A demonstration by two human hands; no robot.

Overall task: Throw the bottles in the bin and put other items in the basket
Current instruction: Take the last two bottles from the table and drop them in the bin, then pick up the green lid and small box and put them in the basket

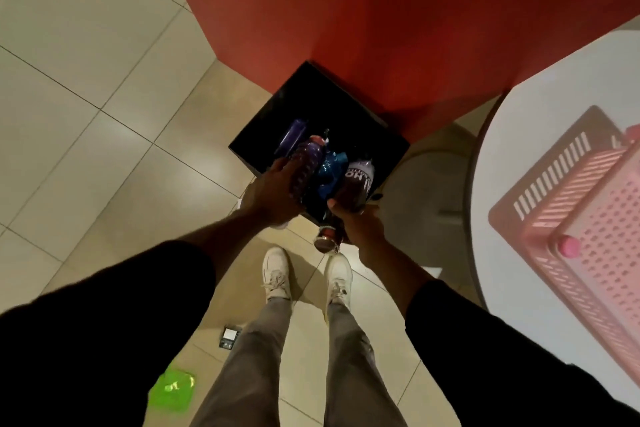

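A black square bin (311, 107) stands on the tiled floor against a red wall. My left hand (268, 196) grips a purple ribbed bottle (306, 163) over the bin's near edge. My right hand (360, 224) holds a dark bottle with a white label (356, 180), its cap end (325, 241) pointing toward me. Between them a blue bottle (329, 173) lies at the bin's opening; I cannot tell which hand holds it. Another purple bottle (292, 135) lies inside the bin. A pink perforated basket (571, 211) sits on the white round table at right.
The white round table (519, 135) and its base stand to the right of the bin. On the floor behind my feet lie a small dark card-like item (230, 336) and a green flat item (173, 390). A pink round object (568, 248) rests at the basket's rim.
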